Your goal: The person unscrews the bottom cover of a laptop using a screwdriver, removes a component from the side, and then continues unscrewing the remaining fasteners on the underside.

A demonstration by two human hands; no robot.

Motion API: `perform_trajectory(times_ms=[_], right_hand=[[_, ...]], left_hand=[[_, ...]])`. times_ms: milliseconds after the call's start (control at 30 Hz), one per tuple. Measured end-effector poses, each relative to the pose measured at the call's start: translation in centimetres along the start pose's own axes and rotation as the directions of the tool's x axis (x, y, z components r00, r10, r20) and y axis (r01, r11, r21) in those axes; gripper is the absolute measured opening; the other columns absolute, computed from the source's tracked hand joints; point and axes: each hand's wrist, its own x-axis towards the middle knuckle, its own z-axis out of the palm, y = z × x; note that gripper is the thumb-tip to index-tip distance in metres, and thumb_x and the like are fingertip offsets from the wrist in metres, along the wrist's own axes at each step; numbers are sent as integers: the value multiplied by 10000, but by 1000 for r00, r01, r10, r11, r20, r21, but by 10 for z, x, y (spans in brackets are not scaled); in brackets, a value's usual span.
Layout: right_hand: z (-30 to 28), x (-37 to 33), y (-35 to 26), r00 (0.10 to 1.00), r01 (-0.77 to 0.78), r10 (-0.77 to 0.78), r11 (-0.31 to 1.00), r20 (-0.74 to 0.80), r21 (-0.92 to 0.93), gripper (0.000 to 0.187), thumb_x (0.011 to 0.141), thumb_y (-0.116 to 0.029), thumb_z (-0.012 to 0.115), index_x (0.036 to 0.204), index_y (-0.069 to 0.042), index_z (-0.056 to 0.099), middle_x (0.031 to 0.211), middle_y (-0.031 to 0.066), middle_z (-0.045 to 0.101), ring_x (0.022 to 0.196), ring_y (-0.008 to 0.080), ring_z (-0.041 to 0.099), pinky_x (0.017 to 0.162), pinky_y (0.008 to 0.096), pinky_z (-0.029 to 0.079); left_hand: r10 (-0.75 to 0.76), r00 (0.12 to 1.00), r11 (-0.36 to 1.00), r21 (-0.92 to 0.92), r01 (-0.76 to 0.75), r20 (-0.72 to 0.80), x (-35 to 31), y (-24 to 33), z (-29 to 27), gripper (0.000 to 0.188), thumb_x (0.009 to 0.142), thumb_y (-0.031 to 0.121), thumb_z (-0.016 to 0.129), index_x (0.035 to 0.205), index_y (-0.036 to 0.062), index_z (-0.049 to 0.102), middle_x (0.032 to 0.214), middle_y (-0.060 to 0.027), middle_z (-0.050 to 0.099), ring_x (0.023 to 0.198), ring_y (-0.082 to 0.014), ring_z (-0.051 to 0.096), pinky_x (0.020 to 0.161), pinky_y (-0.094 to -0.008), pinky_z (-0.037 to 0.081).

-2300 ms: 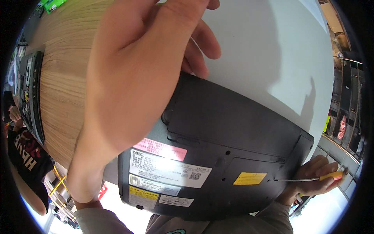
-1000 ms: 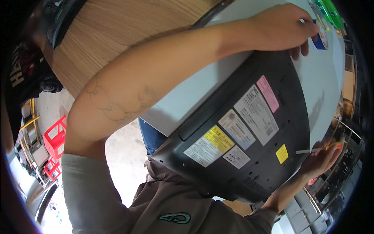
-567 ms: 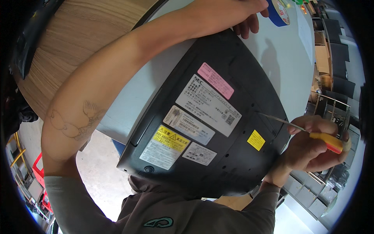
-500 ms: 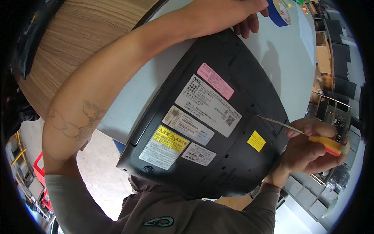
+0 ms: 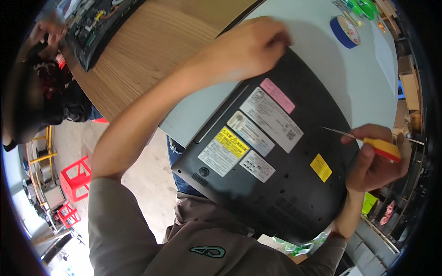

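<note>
A black laptop (image 5: 313,202) lies tilted with its underside up, bearing several white, pink and yellow labels. My right hand (image 5: 368,172) is closed around a screwdriver (image 5: 381,149) with a yellow and red handle. The thin shaft points left over the laptop's underside, near a white label; whether its tip touches cannot be made out. At the laptop's far corner is my left hand (image 5: 258,46), its wrist above the edge. Its fingers are curled and smeared by motion, so any grip there is unclear.
A roll of blue tape (image 5: 344,32) rests on the pale table top (image 5: 317,27). On the wooden table (image 5: 133,60) sits an opened dark electronic device (image 5: 99,27), with another person beside it at far left. A red stool (image 5: 76,178) stands on the floor.
The view has shifted, bringing the other person and more of the opened device into sight. My left hand has drawn in over the laptop's far corner. My right hand still holds the screwdriver.
</note>
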Motion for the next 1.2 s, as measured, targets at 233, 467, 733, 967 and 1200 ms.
perform_trajectory(times_ms=[233,467,733,967,1200], right_hand=[[1,-3,11,997,-79,77,989,15,128,535,1056,-43,533,1515,-52,260,982,205,679,669,187,647,653,267,540],[8,-1,-2,987,-138,152,962,-43,235,551,1055,-24,551,1528,-57,268,994,168,655,697,148,611,649,250,514],[-13,-11,-23,998,-28,39,984,-58,178,522,1018,40,584,1493,-21,374,948,109,625,700,107,559,633,226,486],[-14,-16,-22,997,-27,40,984,-69,179,532,1012,63,579,1497,-18,374,970,103,624,707,99,549,628,216,480],[-21,-21,-16,994,-73,86,980,-61,186,533,1017,56,583,1500,-21,371,985,105,625,707,107,553,631,227,490]], left_hand=[[-456,884,849,-248,468,106,-99,64,-42,243,1025,106,609,1206,-27,703,1027,-135,675,965,-216,687,859,-333,539],[-513,854,858,16,514,91,-87,86,-45,285,981,49,593,1222,-58,698,986,-163,713,914,-230,685,833,-348,527],[-535,836,842,149,518,119,-95,141,-37,365,972,-6,514,1290,-21,692,1030,-142,680,983,-213,671,866,-355,523],[-527,819,843,15,538,228,-91,122,-50,309,985,56,572,1242,-51,705,1096,-176,701,1001,-237,684,892,-353,545],[-522,820,853,148,501,235,-82,136,-56,252,968,55,622,1172,-53,723,1052,-173,727,1035,-242,702,881,-353,557]])
